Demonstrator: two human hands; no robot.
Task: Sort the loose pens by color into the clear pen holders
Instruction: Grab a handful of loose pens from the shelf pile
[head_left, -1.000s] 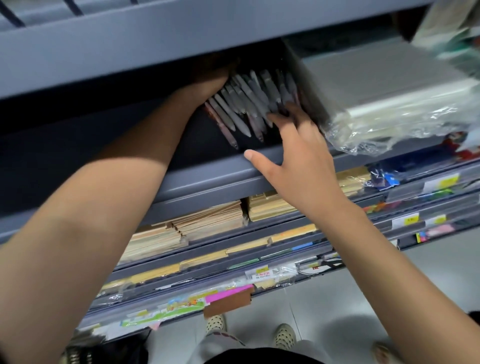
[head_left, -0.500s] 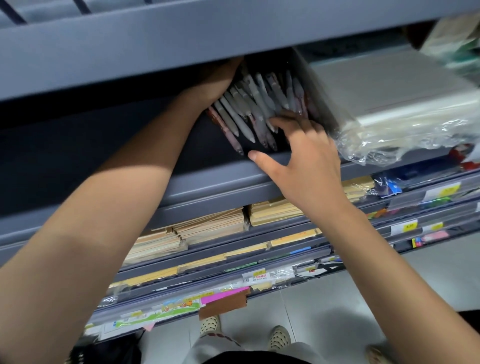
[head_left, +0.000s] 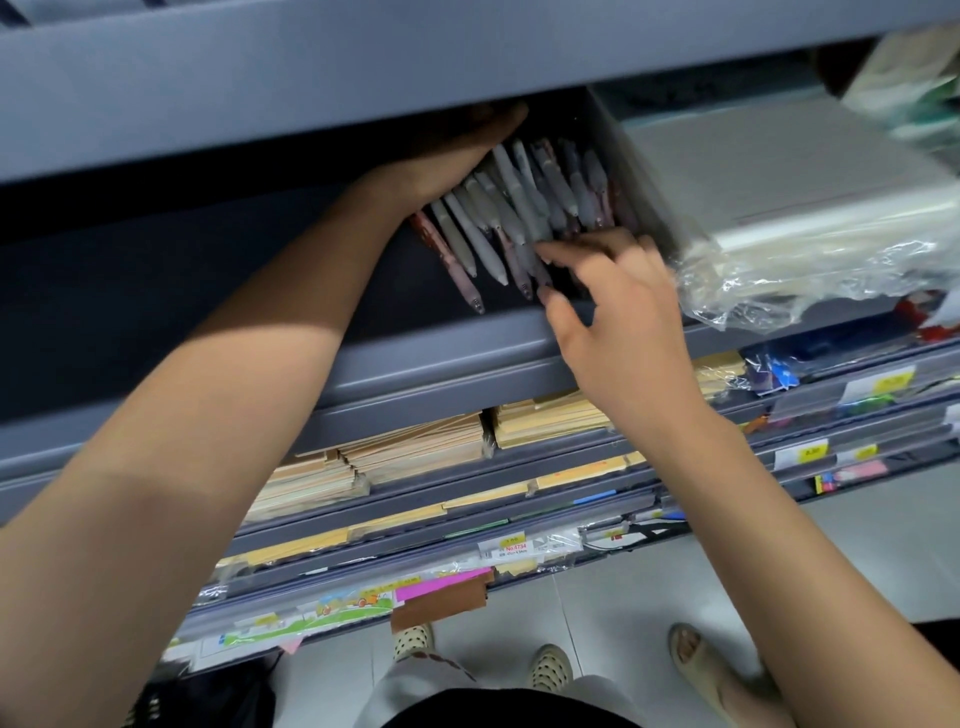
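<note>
A fanned bunch of pens (head_left: 511, 208), mostly grey-white with a few dark pink ones (head_left: 451, 265), lies tips-down in a dark shelf compartment. My left hand (head_left: 457, 150) reaches in under the upper shelf and grips the bunch at its top ends; its fingers are hidden in shadow. My right hand (head_left: 613, 317) is at the pens' lower tips, where thumb and forefinger pinch a dark pink pen. A translucent wall (head_left: 631, 171) stands just to the right of the pens.
The upper shelf's grey lip (head_left: 311, 78) overhangs the compartment. A plastic-wrapped stack (head_left: 789, 208) fills the space to the right. Below the front shelf edge (head_left: 441, 364) are tan envelopes (head_left: 415, 447) and labelled rails. The tiled floor and feet (head_left: 550, 665) are at the bottom.
My right hand has slid right and down along the pen tips, and its thumb has closed in toward the forefinger. The left hand still holds the bunch.
</note>
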